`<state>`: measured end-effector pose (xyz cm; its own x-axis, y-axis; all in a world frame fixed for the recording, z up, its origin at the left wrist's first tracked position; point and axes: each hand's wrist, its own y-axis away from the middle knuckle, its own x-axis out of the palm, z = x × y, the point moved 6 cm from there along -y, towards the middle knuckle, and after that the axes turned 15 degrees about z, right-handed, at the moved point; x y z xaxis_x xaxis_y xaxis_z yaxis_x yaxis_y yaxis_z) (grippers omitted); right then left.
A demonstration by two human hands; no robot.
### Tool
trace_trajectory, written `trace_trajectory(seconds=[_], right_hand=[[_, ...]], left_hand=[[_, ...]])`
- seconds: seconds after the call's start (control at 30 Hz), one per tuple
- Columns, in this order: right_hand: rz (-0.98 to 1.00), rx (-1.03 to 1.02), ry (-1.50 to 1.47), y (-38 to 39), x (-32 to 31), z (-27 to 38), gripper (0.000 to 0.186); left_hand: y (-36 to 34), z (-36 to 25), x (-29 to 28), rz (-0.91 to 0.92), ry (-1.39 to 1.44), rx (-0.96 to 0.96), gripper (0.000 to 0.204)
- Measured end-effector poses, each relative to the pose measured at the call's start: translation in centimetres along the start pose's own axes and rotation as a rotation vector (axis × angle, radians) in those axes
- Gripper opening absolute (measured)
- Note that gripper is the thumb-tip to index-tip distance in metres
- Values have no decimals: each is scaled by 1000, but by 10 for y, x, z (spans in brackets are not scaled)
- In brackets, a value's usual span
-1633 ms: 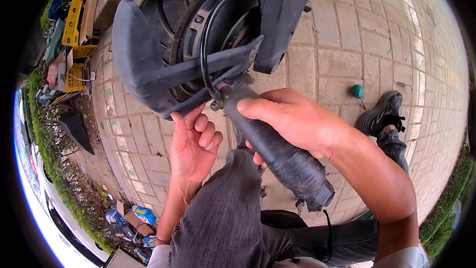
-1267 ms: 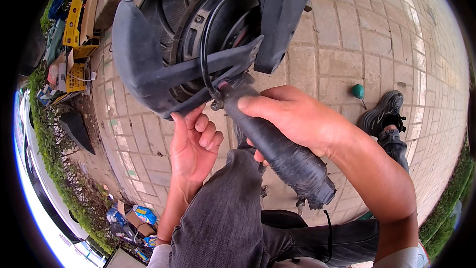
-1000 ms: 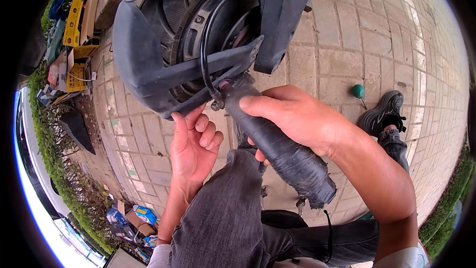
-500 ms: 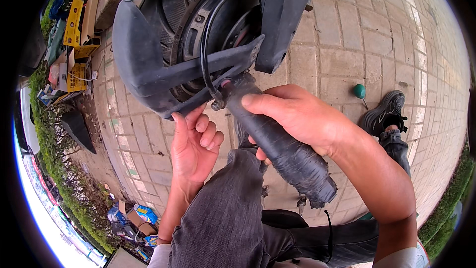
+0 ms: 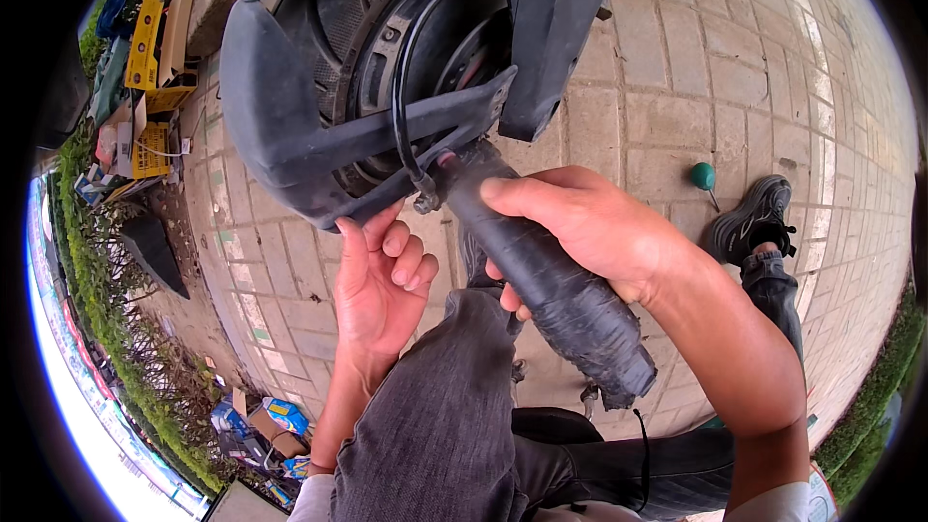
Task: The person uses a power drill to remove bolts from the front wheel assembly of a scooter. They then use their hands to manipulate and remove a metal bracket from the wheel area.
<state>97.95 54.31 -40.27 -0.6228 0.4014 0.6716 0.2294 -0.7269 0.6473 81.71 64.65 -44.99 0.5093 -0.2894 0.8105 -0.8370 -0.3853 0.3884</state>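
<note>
I've got my right hand (image 5: 594, 232) wrapped round the black-taped tool (image 5: 551, 280), its nose right at the lower edge of the grey fender (image 5: 261, 111). My left hand (image 5: 377, 285) touches that edge too, can't tell if it's pinching anything.

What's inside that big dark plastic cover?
Through the gaps in the cover, you can see part of a tyre and a grey ring. The cover itself and a black cable hide the parts behind them.
</note>
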Motion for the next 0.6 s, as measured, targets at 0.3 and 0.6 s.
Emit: trace_trajectory(seconds=[0.3, 0.6], right_hand=[[54, 22, -38, 0, -6, -6, 44], [29, -2, -33, 0, -2, -3, 42]], left_hand=[[0, 0, 0, 4, 19, 11, 64], [0, 0, 0, -2, 8, 7, 64]])
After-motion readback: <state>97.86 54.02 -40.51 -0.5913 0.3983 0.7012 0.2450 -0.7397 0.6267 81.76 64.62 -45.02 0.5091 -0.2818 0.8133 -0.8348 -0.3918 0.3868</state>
